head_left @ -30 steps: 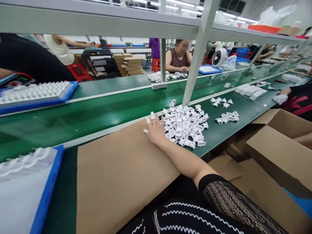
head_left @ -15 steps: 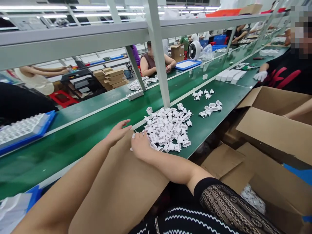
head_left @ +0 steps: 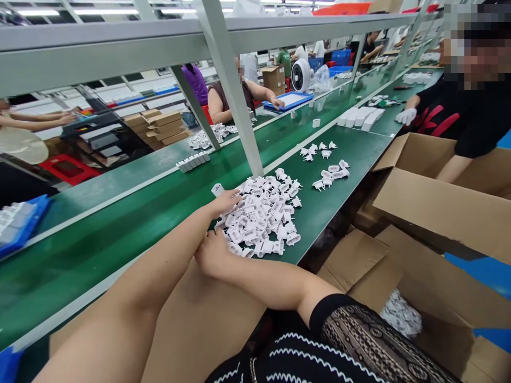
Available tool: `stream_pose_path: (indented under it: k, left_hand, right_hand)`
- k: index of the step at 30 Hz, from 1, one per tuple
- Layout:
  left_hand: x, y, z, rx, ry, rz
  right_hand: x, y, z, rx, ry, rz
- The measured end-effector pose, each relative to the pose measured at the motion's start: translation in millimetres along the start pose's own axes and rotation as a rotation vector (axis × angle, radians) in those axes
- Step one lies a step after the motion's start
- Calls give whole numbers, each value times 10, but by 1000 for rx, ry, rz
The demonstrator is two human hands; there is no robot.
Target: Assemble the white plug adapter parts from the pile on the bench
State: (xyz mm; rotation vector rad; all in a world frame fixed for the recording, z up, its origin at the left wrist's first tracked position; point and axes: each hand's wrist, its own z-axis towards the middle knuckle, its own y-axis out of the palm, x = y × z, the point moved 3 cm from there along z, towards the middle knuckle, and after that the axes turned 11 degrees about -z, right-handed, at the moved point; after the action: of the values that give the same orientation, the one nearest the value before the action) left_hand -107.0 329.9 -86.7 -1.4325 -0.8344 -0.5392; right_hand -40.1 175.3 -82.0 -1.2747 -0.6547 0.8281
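A heap of white plastic plug housings (head_left: 259,213), some with pins, lies on the green bench. My left hand (head_left: 227,202) rests at the heap's left edge, fingers stretched over the nearest pieces. Close below it, my right hand (head_left: 213,252) is closed over the far edge of a brown cardboard box (head_left: 191,314), which leans up between my arms; its fingertips are partly hidden. A single white housing (head_left: 217,189) stands just beyond my left hand. Two small groups of plug pieces, one of them lying nearer the bench edge (head_left: 333,174), sit farther right.
A green conveyor belt (head_left: 120,223) runs along the bench's far side. A metal post (head_left: 235,96) rises behind the heap. Open cartons (head_left: 439,207) stand at right, beside a co-worker with a white glove (head_left: 406,116). Blue trays (head_left: 34,223) are at left.
My left hand has moved from above the box edge forward onto the heap's left side. My right hand stays at the box edge. The view has shifted to the right.
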Motion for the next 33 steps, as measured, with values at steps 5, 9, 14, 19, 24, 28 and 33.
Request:
stream_pose_path:
  k: [5,9,14,19,24,28,33]
  left_hand:
    - [-80,-301,23,223,-73,35]
    - [-232,-590,41,432,-190,136]
    - [-371,-697,-9,291,-221,167]
    - [-419,-948,-464,285,-192,174]
    - [-594,-1253,-1485,446,-209,125]
    - [-764,-1163,-2350,462,-242,29]
    - [-966,-833,-2887,409,-210,-284]
  right_hand:
    - [16,-5,13,30,10,-3]
    - [5,1,28,77,-13,11]
    - [12,-28,18,57,-34,13]
    - [80,-182,-30,20,-69,53]
    - [161,-223,-50,144,-1,329]
    - [84,-31,20,118,87,959]
    - [-107,126,68,-142,86,1466]
